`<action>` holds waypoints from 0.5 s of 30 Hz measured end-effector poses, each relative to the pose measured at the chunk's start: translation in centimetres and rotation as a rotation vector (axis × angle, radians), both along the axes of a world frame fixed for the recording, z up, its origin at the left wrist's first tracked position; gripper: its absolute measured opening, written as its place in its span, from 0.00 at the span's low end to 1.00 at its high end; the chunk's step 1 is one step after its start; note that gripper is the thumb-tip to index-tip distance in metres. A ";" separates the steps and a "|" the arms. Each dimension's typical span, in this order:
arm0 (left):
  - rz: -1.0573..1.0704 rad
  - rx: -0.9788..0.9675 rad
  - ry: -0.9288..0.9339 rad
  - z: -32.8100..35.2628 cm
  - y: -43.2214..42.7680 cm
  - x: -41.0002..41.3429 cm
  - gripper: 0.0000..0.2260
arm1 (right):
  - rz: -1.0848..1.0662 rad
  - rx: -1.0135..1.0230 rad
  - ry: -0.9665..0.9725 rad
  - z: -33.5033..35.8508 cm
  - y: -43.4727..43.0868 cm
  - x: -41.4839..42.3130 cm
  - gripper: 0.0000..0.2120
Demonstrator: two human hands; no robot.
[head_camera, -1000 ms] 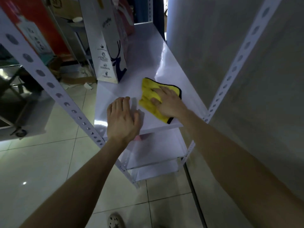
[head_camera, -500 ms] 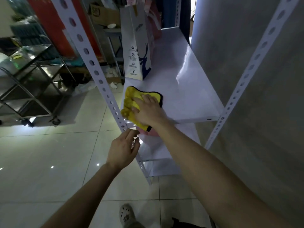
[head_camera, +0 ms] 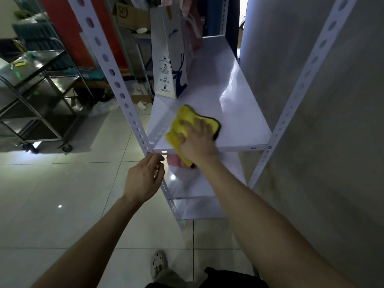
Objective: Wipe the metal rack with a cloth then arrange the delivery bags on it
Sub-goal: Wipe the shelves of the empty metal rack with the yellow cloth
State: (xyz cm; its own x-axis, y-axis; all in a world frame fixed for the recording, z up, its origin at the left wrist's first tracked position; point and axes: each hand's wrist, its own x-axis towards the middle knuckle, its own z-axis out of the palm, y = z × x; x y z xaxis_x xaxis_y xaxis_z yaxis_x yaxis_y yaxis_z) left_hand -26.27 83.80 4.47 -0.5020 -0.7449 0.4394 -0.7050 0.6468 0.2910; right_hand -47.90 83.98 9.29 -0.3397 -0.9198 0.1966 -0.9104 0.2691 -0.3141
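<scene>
The right hand (head_camera: 197, 142) lies spread and flat on a yellow microfibre cloth with a dark edge (head_camera: 180, 123), pressing it down rather than clutching it, at the front edge of the white metal rack (head_camera: 239, 113) in mid-frame. One corner of the cloth hangs over that edge. The left hand (head_camera: 142, 179) is just below the shelf's front-left corner, fingers loosely bent and holding nothing; whether its fingertips touch the perforated upright post (head_camera: 116, 80) is hard to make out. Further back on the same shelf, upper centre, stands a tall white paper delivery bag with a blue deer print (head_camera: 168, 59). It largely hides a pink bag (head_camera: 194, 28) behind it. Something pink and white (head_camera: 175, 161) on the lower shelf is mostly covered by the right wrist.
</scene>
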 end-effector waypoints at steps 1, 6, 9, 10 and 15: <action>0.009 0.002 -0.012 0.0 0.0 0.3 0.05 | 0.105 -0.006 0.026 -0.1 -0.1 2.2 0.26; 0.028 -0.012 -0.027 1.1 -0.4 0.8 0.06 | 0.139 -0.062 0.000 -0.3 1.0 1.5 0.25; 0.006 -0.010 -0.010 1.9 -0.8 0.0 0.07 | -0.146 -0.120 -0.013 -1.1 3.8 -4.2 0.26; -0.002 -0.010 -0.005 2.1 -0.9 -0.4 0.07 | -0.237 -0.128 0.003 -1.4 5.0 -6.3 0.26; -0.014 -0.010 0.024 2.7 -0.1 -0.6 0.05 | -0.408 -0.134 0.036 -1.5 7.7 -8.9 0.26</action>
State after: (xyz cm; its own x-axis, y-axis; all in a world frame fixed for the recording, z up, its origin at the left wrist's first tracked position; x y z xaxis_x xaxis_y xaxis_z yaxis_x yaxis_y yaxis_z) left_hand -26.88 83.66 7.20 -0.5015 -0.7333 0.4591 -0.6889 0.6595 0.3009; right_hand -56.85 91.71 7.81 -0.6608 -0.6772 0.3237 -0.7491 0.5682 -0.3405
